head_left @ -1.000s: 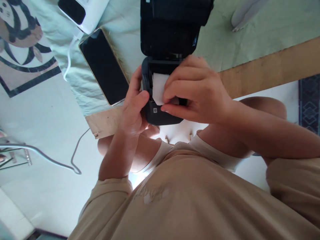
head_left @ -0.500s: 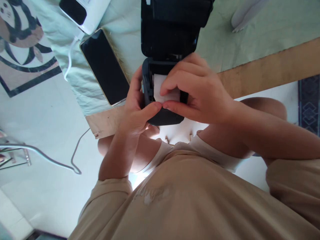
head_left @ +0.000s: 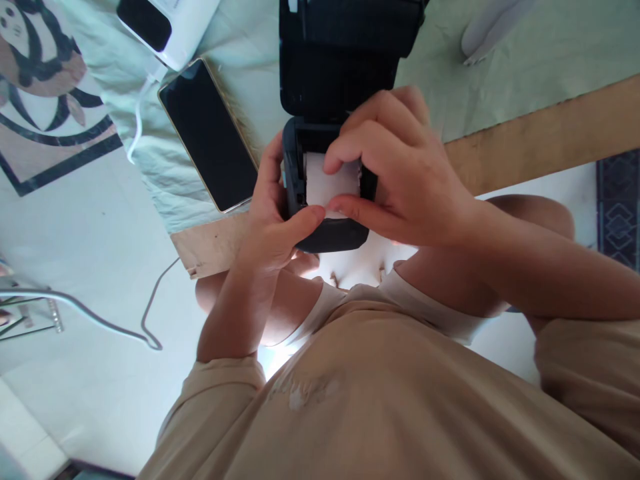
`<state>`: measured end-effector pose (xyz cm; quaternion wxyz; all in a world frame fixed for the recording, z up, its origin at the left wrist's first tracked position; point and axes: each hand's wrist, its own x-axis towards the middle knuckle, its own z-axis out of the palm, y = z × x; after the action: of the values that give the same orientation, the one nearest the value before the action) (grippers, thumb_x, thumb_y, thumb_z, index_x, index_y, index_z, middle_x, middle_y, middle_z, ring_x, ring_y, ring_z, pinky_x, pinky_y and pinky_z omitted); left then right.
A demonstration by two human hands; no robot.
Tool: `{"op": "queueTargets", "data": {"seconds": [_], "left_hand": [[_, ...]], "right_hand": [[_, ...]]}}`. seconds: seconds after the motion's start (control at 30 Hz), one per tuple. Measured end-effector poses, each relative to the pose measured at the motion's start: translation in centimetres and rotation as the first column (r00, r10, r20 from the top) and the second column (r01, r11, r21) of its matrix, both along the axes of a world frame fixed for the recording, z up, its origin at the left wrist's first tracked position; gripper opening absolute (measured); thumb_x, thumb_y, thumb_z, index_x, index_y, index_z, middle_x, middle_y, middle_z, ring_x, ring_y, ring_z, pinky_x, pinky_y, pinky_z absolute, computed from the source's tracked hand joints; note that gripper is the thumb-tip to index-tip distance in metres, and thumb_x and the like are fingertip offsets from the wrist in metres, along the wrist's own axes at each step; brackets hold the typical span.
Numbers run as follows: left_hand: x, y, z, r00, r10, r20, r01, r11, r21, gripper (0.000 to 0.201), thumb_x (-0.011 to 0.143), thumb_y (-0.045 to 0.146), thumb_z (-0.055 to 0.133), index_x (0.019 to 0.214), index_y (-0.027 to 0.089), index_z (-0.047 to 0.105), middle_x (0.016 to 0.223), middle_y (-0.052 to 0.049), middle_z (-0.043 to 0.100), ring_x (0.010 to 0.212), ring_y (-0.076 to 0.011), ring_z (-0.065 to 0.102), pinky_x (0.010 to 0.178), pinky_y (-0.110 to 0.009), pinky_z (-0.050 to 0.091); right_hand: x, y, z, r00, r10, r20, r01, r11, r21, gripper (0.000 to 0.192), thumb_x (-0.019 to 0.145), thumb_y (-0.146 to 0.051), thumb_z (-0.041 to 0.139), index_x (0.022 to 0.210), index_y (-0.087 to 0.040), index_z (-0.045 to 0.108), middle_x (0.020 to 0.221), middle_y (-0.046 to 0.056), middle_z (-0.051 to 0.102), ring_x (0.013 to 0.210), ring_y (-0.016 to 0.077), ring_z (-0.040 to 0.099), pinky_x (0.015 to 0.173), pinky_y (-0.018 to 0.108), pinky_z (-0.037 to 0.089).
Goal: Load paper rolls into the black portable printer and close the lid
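Note:
A small black printer with its lid swung up lies at the table's near edge, toward my body. Inside its compartment sits a white paper roll. My left hand wraps round the printer's left side, with its thumb over the front rim near the paper. From the right, my right hand reaches into the compartment. Its curled index finger and thumb lie on the paper roll, a short gap between their tips. The other fingers bend above and cover the compartment's upper right corner.
Left of the printer lies a phone with a dark screen. Behind it is a white device with a cable. Pale green cloth covers the table behind a bare wooden edge. A wire hanger shows at lower left.
My right hand's index finger has lifted away from the thumb, and its back fingers have risen. More of the white paper shows, bulging toward the front rim. My left hand keeps its hold.

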<state>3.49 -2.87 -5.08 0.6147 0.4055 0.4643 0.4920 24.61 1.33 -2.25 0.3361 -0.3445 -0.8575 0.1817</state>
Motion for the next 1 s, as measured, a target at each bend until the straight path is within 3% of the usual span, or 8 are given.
{"op": "queueTargets", "data": {"seconds": [0.17,0.23,0.37,0.57,0.7,0.9,1.0], "left_hand": [[0.30,-0.22,0.24,0.997,0.046,0.069,-0.046,0.999,-0.001,0.071,0.071,0.041,0.102,0.134,0.036,0.071,0.129,-0.003,0.078,0.095,-0.0271,0.072,0.076,-0.039,0.060],[0.36,-0.25,0.26,0.996,0.062,0.060,-0.061,0.998,-0.016,0.068,0.074,0.040,0.100,0.135,0.038,0.071,0.127,-0.002,0.079,0.100,-0.0290,0.073,0.078,-0.040,0.060],[0.36,-0.10,0.40,0.998,0.064,0.005,-0.064,0.997,-0.042,0.080,0.065,0.040,0.104,0.137,0.038,0.070,0.130,-0.001,0.079,0.111,-0.0324,0.072,0.087,-0.041,0.061],[0.18,-0.03,0.40,0.997,0.014,0.070,-0.014,1.000,0.001,0.078,0.066,0.039,0.107,0.136,0.036,0.071,0.129,-0.001,0.080,0.098,-0.0260,0.073,0.075,-0.037,0.063],[0.34,-0.14,0.38,0.995,0.044,0.093,-0.043,0.999,-0.023,0.077,0.068,0.049,0.105,0.135,0.035,0.071,0.133,-0.003,0.079,0.102,-0.0281,0.075,0.074,-0.035,0.062],[0.52,-0.06,0.78,0.996,0.082,0.039,-0.080,0.996,-0.044,0.072,0.068,0.036,0.103,0.132,0.036,0.072,0.126,-0.002,0.079,0.087,-0.0223,0.071,0.068,-0.034,0.059],[0.28,-0.07,0.64,0.997,0.039,0.059,-0.038,0.999,-0.018,0.080,0.064,0.037,0.106,0.136,0.034,0.071,0.130,-0.004,0.078,0.096,-0.0268,0.072,0.074,-0.038,0.060]], "right_hand": [[0.10,-0.31,0.44,0.992,0.044,0.119,-0.034,0.996,-0.087,0.044,0.112,-0.058,0.048,0.133,-0.025,0.068,0.129,0.010,0.066,0.129,0.0286,0.058,0.106,0.046,0.043],[0.11,-0.31,0.49,0.989,0.048,0.139,-0.037,0.996,-0.080,0.044,0.112,-0.057,0.048,0.134,-0.025,0.068,0.130,0.010,0.067,0.130,0.0279,0.058,0.105,0.045,0.044],[0.04,-0.22,0.26,1.000,0.003,0.003,-0.003,1.000,0.018,0.048,0.113,-0.061,0.043,0.124,-0.022,0.070,0.124,0.008,0.069,0.120,0.0244,0.062,0.101,0.042,0.044],[0.29,-0.01,-0.12,1.000,-0.005,0.000,0.005,0.999,0.053,0.024,0.107,-0.043,0.060,0.124,-0.027,0.066,0.128,0.003,0.071,0.118,0.0239,0.062,0.096,0.042,0.042],[0.41,-0.12,-0.04,0.999,0.010,0.031,-0.011,0.999,0.039,0.024,0.105,-0.040,0.064,0.125,-0.028,0.065,0.129,0.003,0.069,0.121,0.0249,0.061,0.097,0.043,0.042],[0.52,0.02,-0.24,0.999,0.047,-0.016,-0.046,0.996,0.071,0.037,0.110,-0.057,0.053,0.126,-0.026,0.065,0.125,0.004,0.069,0.119,0.0237,0.062,0.098,0.043,0.044],[0.42,-0.03,-0.22,0.999,0.033,0.031,-0.035,0.997,0.067,0.034,0.107,-0.055,0.061,0.127,-0.029,0.067,0.125,0.004,0.070,0.121,0.0243,0.063,0.097,0.042,0.046]]}}
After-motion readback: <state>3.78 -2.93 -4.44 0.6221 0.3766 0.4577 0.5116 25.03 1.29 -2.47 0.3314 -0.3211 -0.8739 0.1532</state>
